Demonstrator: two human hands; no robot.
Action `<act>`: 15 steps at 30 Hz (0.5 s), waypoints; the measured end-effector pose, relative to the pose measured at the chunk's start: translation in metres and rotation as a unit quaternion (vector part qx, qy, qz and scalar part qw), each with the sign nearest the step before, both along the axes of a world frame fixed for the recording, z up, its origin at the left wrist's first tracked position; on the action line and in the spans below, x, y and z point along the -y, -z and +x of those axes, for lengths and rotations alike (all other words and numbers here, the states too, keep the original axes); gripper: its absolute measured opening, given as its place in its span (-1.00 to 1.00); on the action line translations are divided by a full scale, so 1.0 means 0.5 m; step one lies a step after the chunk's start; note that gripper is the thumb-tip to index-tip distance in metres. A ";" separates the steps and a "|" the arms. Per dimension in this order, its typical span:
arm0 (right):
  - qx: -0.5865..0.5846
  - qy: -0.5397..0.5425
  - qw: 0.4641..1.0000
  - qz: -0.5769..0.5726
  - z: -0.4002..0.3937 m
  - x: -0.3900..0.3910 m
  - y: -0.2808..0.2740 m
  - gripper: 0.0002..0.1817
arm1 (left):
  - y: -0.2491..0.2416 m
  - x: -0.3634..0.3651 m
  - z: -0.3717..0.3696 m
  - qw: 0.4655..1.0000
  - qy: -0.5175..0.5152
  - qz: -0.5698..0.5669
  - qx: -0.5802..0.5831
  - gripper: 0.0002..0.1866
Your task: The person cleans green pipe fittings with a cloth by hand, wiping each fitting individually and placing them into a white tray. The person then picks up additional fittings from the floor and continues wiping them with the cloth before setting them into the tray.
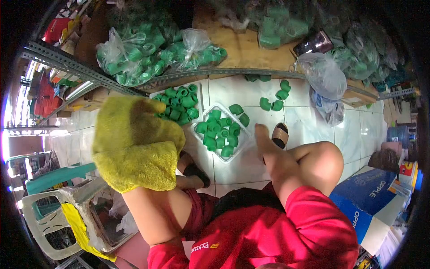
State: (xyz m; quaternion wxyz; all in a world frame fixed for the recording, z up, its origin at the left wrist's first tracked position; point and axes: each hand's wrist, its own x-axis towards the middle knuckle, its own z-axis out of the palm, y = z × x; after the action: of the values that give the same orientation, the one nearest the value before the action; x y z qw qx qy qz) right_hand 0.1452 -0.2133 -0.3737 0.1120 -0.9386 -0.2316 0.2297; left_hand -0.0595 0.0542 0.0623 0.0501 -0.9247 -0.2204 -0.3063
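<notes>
A yellow-green towel covers most of my left hand and forearm. Only what looks like a fingertip shows at its upper edge, and the cloth appears gripped from beneath. My right hand is low over the tiled floor, right of a white basket of green pipe elbows. Its fingers point away from me and are too foreshortened to read; no object shows in them. Two loose elbows lie between that hand and the basket. Behind the towel, a white tray holds more elbows.
Several loose elbows lie farther back on the floor. A metal shelf bears clear bags of green fittings. A worn plastic chair stands at left, a blue carton at right. Plastic bags hang at the shelf's right.
</notes>
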 end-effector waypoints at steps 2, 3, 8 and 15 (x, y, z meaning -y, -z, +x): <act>0.132 0.057 0.989 0.018 0.090 0.055 0.212 -0.58 | 0.006 0.020 0.003 1.000 0.007 0.006 -0.015 -0.80; 0.088 0.250 0.957 0.114 0.112 0.037 0.177 -0.63 | 0.008 0.019 0.004 1.000 0.010 0.009 -0.023 -0.80; -0.017 0.449 0.827 0.337 0.183 0.037 0.246 -0.63 | 0.022 0.045 0.006 0.997 0.014 0.017 -0.067 -0.80; 0.087 0.250 0.885 0.383 0.199 0.028 0.338 -0.87 | 0.036 0.004 0.005 0.992 0.010 0.042 -0.118 -0.80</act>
State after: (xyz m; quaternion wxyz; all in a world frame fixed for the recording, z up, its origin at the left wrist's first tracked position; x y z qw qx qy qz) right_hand 0.2446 -0.2271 -0.5427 0.4962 -0.8655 -0.0681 0.0047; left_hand -0.0571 0.0524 0.0443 0.1110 -0.9535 -0.1909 -0.2049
